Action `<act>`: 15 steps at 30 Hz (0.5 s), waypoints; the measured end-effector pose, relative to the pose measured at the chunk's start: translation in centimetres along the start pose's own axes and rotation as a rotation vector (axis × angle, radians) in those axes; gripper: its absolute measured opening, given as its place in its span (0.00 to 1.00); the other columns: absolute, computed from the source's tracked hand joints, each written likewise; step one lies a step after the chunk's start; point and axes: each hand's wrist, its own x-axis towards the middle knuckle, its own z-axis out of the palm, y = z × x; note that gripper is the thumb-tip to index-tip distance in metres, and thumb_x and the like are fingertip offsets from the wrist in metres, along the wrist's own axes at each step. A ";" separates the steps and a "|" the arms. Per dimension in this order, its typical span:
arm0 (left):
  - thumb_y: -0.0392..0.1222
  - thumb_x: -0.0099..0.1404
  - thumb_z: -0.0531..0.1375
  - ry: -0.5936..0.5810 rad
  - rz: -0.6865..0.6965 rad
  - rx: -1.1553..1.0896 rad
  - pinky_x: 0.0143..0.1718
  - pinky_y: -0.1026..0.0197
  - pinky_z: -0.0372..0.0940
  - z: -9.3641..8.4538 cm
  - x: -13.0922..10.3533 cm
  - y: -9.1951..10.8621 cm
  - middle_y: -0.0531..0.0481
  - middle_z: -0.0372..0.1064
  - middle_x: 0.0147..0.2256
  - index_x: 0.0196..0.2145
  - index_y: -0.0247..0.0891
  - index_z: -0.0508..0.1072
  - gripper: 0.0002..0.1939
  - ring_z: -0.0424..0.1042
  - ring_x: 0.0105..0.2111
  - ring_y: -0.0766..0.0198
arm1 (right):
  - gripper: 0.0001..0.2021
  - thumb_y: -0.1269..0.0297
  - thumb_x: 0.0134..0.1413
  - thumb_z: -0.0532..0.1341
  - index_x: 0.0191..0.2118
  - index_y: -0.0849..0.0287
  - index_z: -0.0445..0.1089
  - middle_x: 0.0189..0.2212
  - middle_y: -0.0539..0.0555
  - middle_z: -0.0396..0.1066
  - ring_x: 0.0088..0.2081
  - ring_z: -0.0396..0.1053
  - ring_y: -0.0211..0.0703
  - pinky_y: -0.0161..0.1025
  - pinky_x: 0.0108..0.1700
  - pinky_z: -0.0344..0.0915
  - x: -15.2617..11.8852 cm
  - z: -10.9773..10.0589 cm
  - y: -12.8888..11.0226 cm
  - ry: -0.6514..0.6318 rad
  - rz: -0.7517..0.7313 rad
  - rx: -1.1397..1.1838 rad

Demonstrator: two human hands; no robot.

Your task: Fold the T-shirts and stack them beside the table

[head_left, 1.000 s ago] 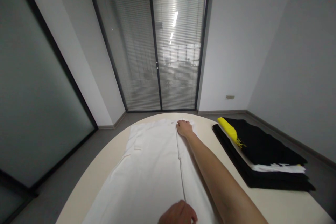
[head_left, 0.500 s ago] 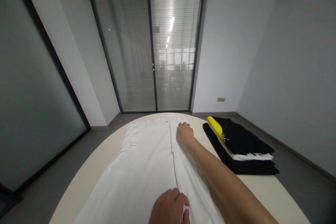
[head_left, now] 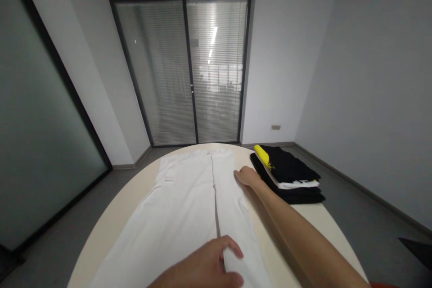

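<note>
A white garment [head_left: 182,207] lies spread lengthwise over the round table, with a strip along its right side [head_left: 224,175] set off by a long seam or fold line. My left hand [head_left: 209,263] rests low on the near part of the cloth. Its thumb and forefinger are apart, with white fabric showing between them. At the garment's far right edge, my right hand [head_left: 249,175] has its fingers drawn together on the cloth's border. Some of its fingertips are hidden.
A stack of folded clothes [head_left: 290,168], mostly black with a yellow piece and a white layer, sits on the table's right side, close to my right forearm. The pale round tabletop [head_left: 111,220] curves away at the left. Beyond stand glass doors with blinds [head_left: 219,99].
My left hand has loosened from a pinch on the cloth and spread its thumb and forefinger. The right hand has shifted to the garment's outer edge. The view has moved slightly.
</note>
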 end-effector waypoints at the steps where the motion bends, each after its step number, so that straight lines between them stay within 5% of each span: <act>1: 0.38 0.57 0.64 -0.031 -0.024 0.007 0.21 0.71 0.49 -0.1 -0.4 0.3 0.63 0.55 0.21 0.51 0.40 0.70 0.23 0.54 0.20 0.72 | 0.22 0.51 0.61 0.54 0.47 0.65 0.75 0.47 0.69 0.76 0.49 0.75 0.58 0.45 0.46 0.68 -0.4 0.0 0.0 -0.002 -0.003 0.006; 8: 0.39 0.63 0.58 -0.085 -0.079 0.031 0.22 0.70 0.51 -0.7 -1.8 -0.4 0.60 0.56 0.21 0.48 0.39 0.75 0.15 0.56 0.19 0.71 | 0.20 0.56 0.65 0.51 0.47 0.65 0.74 0.47 0.69 0.76 0.49 0.75 0.56 0.44 0.46 0.67 -2.3 0.3 -0.4 0.060 -0.009 0.032; 15: 0.38 0.55 0.67 -0.094 -0.009 0.266 0.25 0.70 0.54 -0.2 -3.1 -2.7 0.59 0.62 0.27 0.47 0.45 0.77 0.20 0.59 0.23 0.71 | 0.19 0.54 0.63 0.56 0.53 0.61 0.68 0.46 0.63 0.77 0.49 0.74 0.52 0.40 0.46 0.65 -2.8 0.5 0.1 0.092 -0.066 0.038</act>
